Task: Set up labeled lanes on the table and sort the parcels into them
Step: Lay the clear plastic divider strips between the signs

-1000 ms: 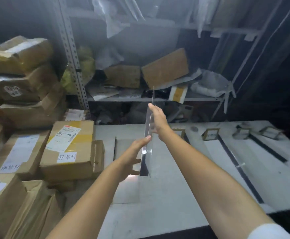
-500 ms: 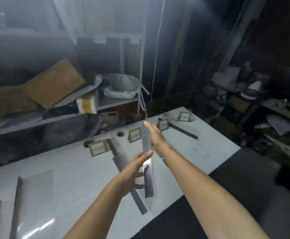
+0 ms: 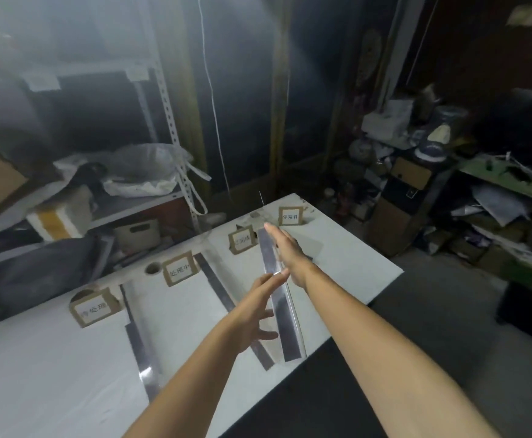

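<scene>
A long clear divider panel with a dark base strip [image 3: 282, 306] is held on edge between my flat palms, over the right part of the white table [image 3: 53, 358]. My left hand [image 3: 255, 308] presses its near left side. My right hand [image 3: 285, 248] presses its far right side. Two more divider strips lie on the table, one [image 3: 139, 339] at the left and one [image 3: 226, 298] in the middle. Cardboard lane labels stand along the far edge: [image 3: 93, 308], [image 3: 180, 268], [image 3: 242, 240], [image 3: 290, 215].
A metal shelf [image 3: 163, 99] with bags and boxes stands behind the table. A cluttered rack and a green bench [image 3: 492, 181] fill the right side. Dark floor lies beyond the table's right edge. A round cable hole [image 3: 153, 268] is near the far edge.
The view has swung right, from the parcel stack to the table's right end. Both hands carried the panel rightward, toward the gap between the two rightmost labels.
</scene>
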Available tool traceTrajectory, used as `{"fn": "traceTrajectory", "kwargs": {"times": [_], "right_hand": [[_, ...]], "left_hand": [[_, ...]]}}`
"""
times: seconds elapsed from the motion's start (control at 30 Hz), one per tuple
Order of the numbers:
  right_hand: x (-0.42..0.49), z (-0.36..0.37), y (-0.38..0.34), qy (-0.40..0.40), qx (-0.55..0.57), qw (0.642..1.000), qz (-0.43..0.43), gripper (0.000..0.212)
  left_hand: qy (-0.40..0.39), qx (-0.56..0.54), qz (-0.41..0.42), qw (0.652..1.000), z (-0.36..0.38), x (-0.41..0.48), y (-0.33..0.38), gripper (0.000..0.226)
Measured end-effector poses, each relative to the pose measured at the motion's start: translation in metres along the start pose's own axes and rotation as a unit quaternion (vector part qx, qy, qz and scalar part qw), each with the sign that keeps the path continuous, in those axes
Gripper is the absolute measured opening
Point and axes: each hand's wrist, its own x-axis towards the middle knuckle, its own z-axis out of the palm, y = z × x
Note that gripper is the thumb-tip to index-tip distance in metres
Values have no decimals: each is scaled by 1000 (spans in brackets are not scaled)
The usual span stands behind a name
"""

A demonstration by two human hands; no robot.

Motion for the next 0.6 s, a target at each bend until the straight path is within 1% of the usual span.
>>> {"fn": "traceTrajectory", "kwargs": {"times": [0.1, 0.2, 0.37, 0.5, 0.6], "right_hand": [[28, -25, 5, 4, -1, 1000, 15, 60], [66, -45, 9, 1, 2, 999, 33, 63], [140, -68, 7, -4, -5, 998, 67, 69], [191, -77, 9, -13, -51, 995, 88, 70], [220, -83, 12, -21, -78, 991, 107, 68]], "left_hand": [[5, 2, -13, 1000, 10, 35, 10, 90], [6, -11, -20, 1000, 12, 77, 22, 85], [2, -38, -23, 999, 6, 154, 39, 97], [2, -66, -42, 997, 2, 200, 49, 97], [17, -78, -56, 995, 0, 226, 57, 99]]}}
